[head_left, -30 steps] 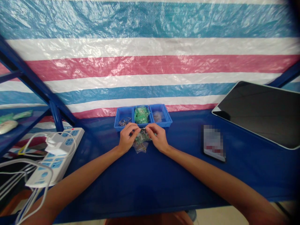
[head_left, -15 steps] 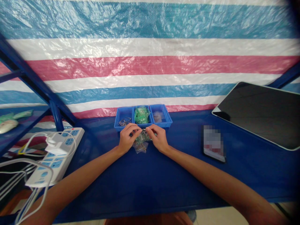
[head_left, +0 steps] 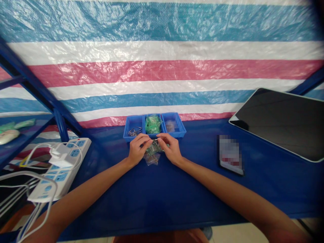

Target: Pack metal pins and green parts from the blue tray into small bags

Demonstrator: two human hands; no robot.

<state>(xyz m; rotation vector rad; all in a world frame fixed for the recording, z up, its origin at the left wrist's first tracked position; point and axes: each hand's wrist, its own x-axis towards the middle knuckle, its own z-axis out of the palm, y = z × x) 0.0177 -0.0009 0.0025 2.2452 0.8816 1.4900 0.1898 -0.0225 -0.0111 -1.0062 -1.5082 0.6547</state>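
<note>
My left hand [head_left: 138,148] is closed in a pinch, thumb against forefinger, on a thin metal piece that looks like a screw [head_left: 155,141]. Facing it, my right hand [head_left: 172,148] has thumb and forefinger bent close around the other end of the piece; its exact grip is too small to make out. Just under the fingers lies a clear bag with greenish tint [head_left: 155,148] holding slim metal parts. A second clear bag [head_left: 152,159] with brownish small parts rests nearer to me, on the blue table [head_left: 162,195].
Behind my hands stands a blue three-part bin [head_left: 181,130]: loose metal screws [head_left: 134,131] left, green bags [head_left: 153,125] middle, a clear bag [head_left: 170,126] right. A power strip [head_left: 63,175] with cables lies left. A phone [head_left: 230,155] and a dark-screened tablet [head_left: 283,121] lie right.
My right forefinger has lifted slightly and straightened, with the thumb a little apart from it. My left hand, the bags and the bin look the same.
</note>
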